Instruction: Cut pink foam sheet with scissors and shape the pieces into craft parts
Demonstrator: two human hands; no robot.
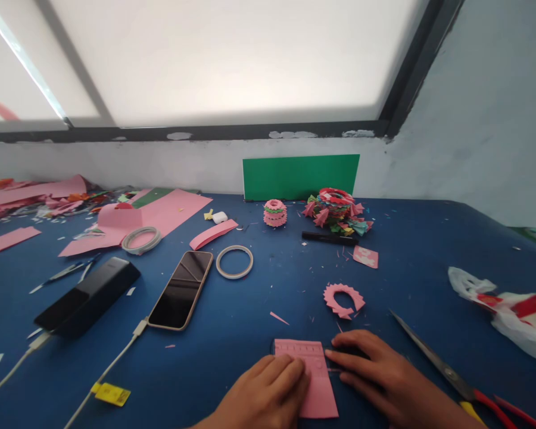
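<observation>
A blue tabletop (268,304) carries everything, with a green board (301,177) standing along its back edge and a pink paper sheet (178,210) lying toward the back left corner. At the front edge, the left hand (270,387) rests on a ridged pink paper piece (320,396), fingers curled close together; whether they pinch it I cannot tell. The right hand (375,370) lies just beside it, fingers stretched out and slightly apart, tips at the paper's right side. Scissors (450,375) lie toward the front right corner. A black power bank (87,298) and a smartphone (181,290), each with a cable plugged in, lie nearer the left edge. A tape roll (234,276) sits just beyond the smartphone, and a gapped, zigzag-edged pink paper ring (329,297) lies behind the right hand
</observation>
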